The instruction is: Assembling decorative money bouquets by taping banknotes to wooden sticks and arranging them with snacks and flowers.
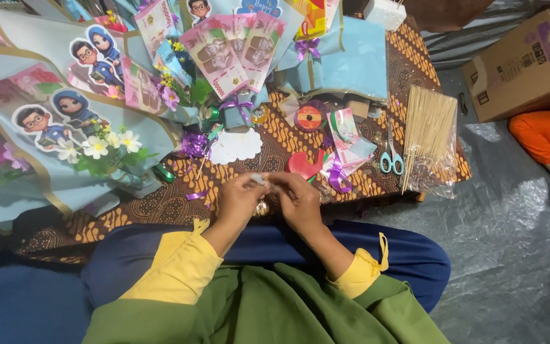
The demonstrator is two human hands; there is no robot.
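Both hands, left (240,199) and right (297,200), pinch a small pale scrap (259,179) between their fingertips at the near edge of the batik cloth (160,204). Beyond lie a red heart (303,164), scissors (391,159), bagged skewers (429,137) and bouquets (97,150). The fingers hide most of the scrap, so its kind cannot be told.

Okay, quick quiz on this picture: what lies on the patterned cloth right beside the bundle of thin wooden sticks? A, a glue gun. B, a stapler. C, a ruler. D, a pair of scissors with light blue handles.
D: the scissors, light blue handles toward the person, lie on the batik-patterned cloth just left of the bundle of wooden sticks in its clear wrap; no glue gun, stapler or ruler shows there.
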